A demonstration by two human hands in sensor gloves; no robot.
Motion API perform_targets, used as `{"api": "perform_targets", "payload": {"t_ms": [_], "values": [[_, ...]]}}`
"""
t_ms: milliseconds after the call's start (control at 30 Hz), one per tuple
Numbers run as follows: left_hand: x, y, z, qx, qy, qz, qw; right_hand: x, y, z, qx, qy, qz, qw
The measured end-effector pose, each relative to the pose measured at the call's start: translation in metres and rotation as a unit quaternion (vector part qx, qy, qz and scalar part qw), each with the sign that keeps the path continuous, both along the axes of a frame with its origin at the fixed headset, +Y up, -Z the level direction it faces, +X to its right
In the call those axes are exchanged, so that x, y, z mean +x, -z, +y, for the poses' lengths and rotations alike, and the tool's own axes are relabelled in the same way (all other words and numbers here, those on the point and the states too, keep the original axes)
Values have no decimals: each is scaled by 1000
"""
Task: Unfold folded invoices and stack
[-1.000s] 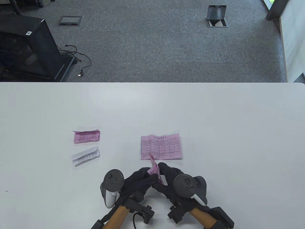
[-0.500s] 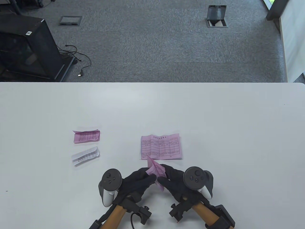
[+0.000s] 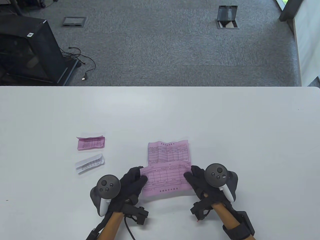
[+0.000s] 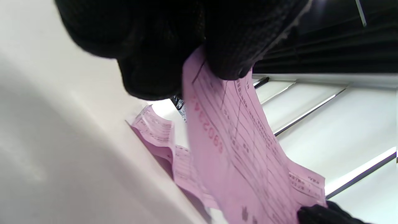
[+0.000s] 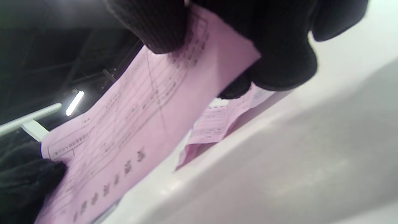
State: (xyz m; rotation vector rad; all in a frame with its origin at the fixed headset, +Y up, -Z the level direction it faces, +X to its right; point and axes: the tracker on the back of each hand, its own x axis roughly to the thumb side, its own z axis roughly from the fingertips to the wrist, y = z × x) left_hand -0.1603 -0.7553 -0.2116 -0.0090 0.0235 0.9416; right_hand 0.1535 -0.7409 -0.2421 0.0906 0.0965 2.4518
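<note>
- My left hand (image 3: 130,183) pinches the left edge of an unfolded pink invoice (image 3: 166,181); in the left wrist view my gloved fingers (image 4: 230,46) clamp the sheet from both sides, so this grip is closed on the paper.
- My right hand (image 3: 198,181) pinches the right edge of the same sheet; in the right wrist view my fingers (image 5: 161,28) press on its printed face with more of the glove behind it, so that grip is closed on the paper too.
- The sheet is spread wide between my two hands, printed side up, its heading line running along the edge nearest me and reading upside down from the table view.
- It is raised off the white bench (image 3: 225,125); both wrist views show open space under it.
- At 12 o'clock from the held sheet lies a second unfolded pink invoice (image 3: 168,153), flat on the bench; the held sheet's far edge overlaps its near edge in the table view.
- Well apart at about 10 o'clock from my left hand lies a folded pink invoice (image 3: 90,143).
- Just at 6 o'clock from that one lies a folded white invoice (image 3: 89,163), tilted, apart from the pink one.
</note>
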Motion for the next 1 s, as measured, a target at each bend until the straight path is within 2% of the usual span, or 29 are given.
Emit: {"api": "perform_targets", "payload": {"t_ms": [167, 333, 433, 533, 667, 733, 800, 1000], "values": [[12, 4, -2, -37, 124, -12, 992, -6, 0, -8, -17, -105, 0, 994], [28, 9, -6, -48, 240, -36, 969, -14, 0, -16, -43, -179, 17, 983], [38, 10, -9, -54, 313, -44, 947, -20, -1, -20, -54, -220, 29, 974], [46, 12, -12, -87, 379, -63, 919, -24, -2, -23, -52, -253, 34, 965], [56, 9, -11, -72, 448, -61, 889, -25, -2, -23, -49, -259, 33, 964], [56, 7, -10, -65, 467, -61, 880, -24, -2, -22, -48, -260, 28, 964], [56, 6, -10, -65, 455, -69, 885, -23, -1, -23, -50, -257, 27, 965], [57, 4, -10, -71, 466, -92, 877, -23, -1, -22, -53, -258, 30, 964]]}}
